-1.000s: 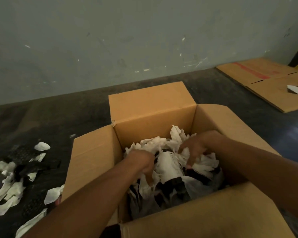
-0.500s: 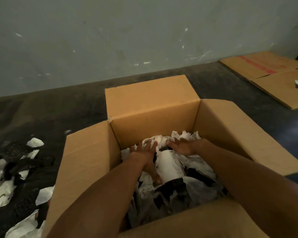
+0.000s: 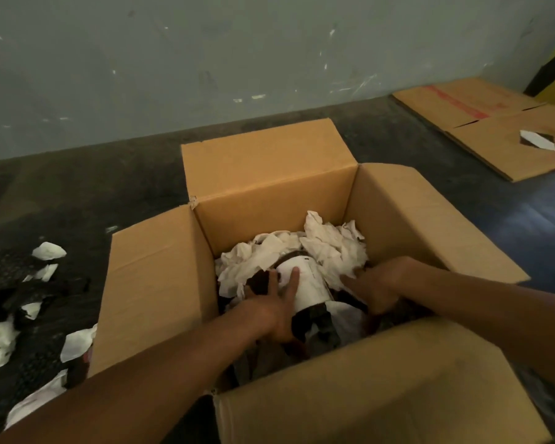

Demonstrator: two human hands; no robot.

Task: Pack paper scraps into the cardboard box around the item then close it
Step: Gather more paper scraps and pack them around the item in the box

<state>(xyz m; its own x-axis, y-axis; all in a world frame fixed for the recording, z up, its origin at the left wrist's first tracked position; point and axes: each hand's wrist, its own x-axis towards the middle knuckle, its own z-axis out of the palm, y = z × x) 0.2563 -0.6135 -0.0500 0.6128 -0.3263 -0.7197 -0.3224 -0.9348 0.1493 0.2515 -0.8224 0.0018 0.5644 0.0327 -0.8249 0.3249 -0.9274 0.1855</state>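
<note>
Both hands have slid back toward the near wall of the cardboard box point(image 3: 154, 283). Left hand point(image 3: 277, 307), fingers straight and spread, presses the white item point(image 3: 308, 283), which lies near-to-far mid-box. Right hand point(image 3: 377, 285), loosely open, rests beside it. Paper scraps point(image 3: 327, 245) crowd the far end; flaps stand open.

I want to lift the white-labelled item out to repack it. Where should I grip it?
Probably around the white-labelled body of the item, coming from above. It lies tilted in the cardboard box, its rounded flanks exposed between the left hand and right hand; paper scraps bury its far end.
</note>
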